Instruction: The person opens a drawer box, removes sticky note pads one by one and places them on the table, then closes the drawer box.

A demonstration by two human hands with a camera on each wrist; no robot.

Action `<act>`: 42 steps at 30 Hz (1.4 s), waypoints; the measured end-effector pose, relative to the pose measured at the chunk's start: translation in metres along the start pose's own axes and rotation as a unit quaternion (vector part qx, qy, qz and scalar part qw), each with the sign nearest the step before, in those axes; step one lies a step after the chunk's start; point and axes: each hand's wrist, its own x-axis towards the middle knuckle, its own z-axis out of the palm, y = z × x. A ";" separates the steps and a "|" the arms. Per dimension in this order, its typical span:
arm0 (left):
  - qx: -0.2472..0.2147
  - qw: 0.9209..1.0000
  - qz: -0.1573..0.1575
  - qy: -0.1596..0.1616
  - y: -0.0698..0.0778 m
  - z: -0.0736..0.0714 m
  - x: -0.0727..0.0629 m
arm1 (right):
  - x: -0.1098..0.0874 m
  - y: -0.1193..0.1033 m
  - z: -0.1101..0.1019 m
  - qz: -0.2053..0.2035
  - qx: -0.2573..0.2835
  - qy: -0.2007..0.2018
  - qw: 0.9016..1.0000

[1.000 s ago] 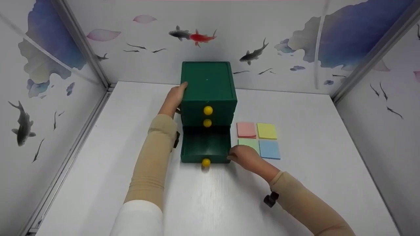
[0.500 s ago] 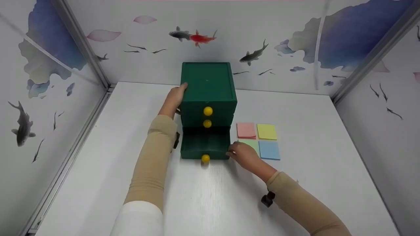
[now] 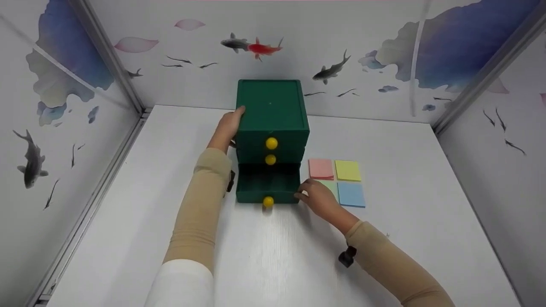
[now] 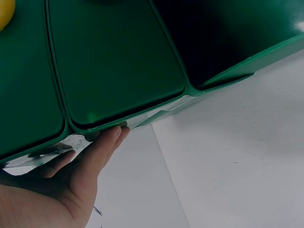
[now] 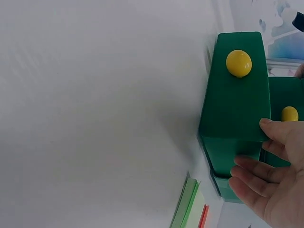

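A green drawer cabinet (image 3: 271, 104) with yellow ball knobs stands on the white table. Its bottom drawer (image 3: 251, 197) is pulled partway out, and nothing shows inside. Against the cabinet's left side rests my left hand (image 3: 228, 128), fingers fairly straight along the wall in the left wrist view. My right hand (image 3: 318, 198) holds the drawer's front right corner. In the right wrist view the thumb (image 5: 270, 126) presses the front panel's edge while the lower fingers (image 5: 256, 178) extend beside the drawer wall. The two upper drawers are closed.
Right of the cabinet lie sticky-note pads: pink (image 3: 320, 169), yellow (image 3: 348, 170), blue (image 3: 351, 194), and green (image 3: 330, 187), the last partly covered by my right hand. White panels with painted fish (image 3: 330, 70) enclose the table's back and sides.
The bottom drawer has slid inward, toward the cabinet, with my right hand moving along at its corner. My left hand has stayed at the cabinet's left side.
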 end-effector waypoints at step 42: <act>-0.005 1.000 -0.004 -0.003 0.000 0.000 -0.001 | 0.032 0.009 0.004 0.086 0.129 0.054 0.986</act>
